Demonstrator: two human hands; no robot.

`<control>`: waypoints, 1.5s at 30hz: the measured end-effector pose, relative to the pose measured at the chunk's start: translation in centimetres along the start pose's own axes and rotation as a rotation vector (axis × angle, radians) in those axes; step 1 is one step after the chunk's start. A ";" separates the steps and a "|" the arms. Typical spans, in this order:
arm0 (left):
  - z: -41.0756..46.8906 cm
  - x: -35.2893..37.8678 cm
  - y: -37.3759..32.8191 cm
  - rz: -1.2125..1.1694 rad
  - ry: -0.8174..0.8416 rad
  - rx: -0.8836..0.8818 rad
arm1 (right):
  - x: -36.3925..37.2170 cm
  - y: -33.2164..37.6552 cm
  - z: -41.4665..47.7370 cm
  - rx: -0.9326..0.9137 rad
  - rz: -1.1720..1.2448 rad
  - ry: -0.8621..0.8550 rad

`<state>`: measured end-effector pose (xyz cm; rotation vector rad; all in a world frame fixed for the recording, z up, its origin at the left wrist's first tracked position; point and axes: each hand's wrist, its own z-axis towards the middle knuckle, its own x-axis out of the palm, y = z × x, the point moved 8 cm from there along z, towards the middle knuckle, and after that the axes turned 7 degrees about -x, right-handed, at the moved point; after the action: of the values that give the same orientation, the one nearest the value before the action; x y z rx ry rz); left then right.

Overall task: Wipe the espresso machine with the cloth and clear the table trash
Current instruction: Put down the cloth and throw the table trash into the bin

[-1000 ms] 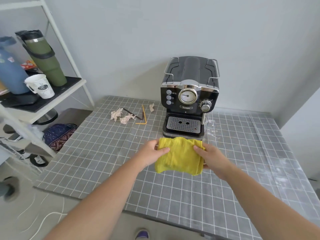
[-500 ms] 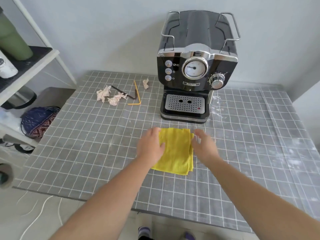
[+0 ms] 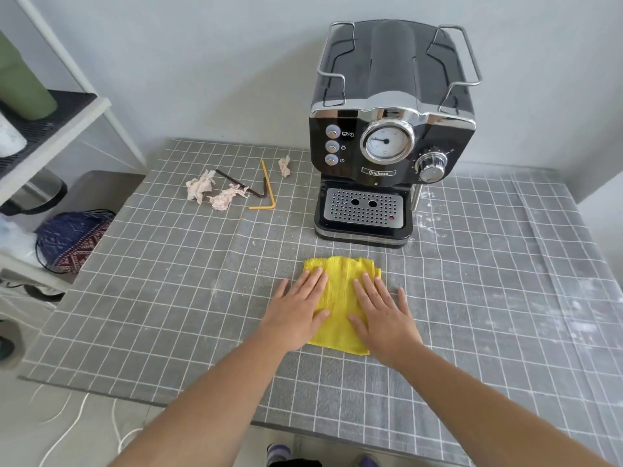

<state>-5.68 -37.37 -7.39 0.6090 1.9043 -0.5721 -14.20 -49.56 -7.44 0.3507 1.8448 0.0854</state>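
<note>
Both hands are flat on the yellow cloth (image 3: 338,303) right now, palms down and fingers spread, so nothing is actually gripped: the left hand (image 3: 297,316) covers its left side and the right hand (image 3: 382,320) its right, pressing it onto the counter (image 3: 168,298). The cloth lies folded just in front of the espresso machine (image 3: 391,136), not touching it. Looks to me like the prep step, smoothing the cloth into a pad, with no wiping started yet. Next move probably calls for pinching the cloth up in one hand and taking it to the machine's front panel and drip tray, going easy around the knob and buttons. The trash is all untouched too: crumpled tissues (image 3: 215,192), a smaller wad (image 3: 285,166), a yellow straw (image 3: 266,190) and a dark straw (image 3: 241,185) sit in a loose cluster left of the machine.
</note>
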 end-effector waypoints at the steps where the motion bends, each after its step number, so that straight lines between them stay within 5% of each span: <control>1: 0.0 0.0 0.0 -0.004 0.003 0.005 | 0.0 0.0 0.0 0.002 -0.004 0.000; 9: -0.1 -5.2 4.1 -0.132 -0.117 -0.071 | -5.5 2.8 2.9 -0.067 0.088 -0.139; 20: 5.8 -13.5 22.1 -0.234 -0.311 -0.301 | -10.7 11.9 19.5 -0.060 0.252 -0.140; 27: 14.8 -17.4 24.7 -0.162 -0.361 -0.138 | -11.4 11.2 27.1 0.192 0.289 -0.161; 32: 19.8 -17.8 24.7 0.051 -0.245 -0.051 | -10.5 9.8 28.5 0.369 0.303 -0.130; 45: 18.6 -19.5 25.7 0.029 -0.385 -0.011 | -11.1 9.3 27.2 0.408 0.467 -0.218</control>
<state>30.41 -32.64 0.56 0.4786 1.5332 -0.6119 16.22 -47.12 -3.19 1.0334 1.5261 -0.0116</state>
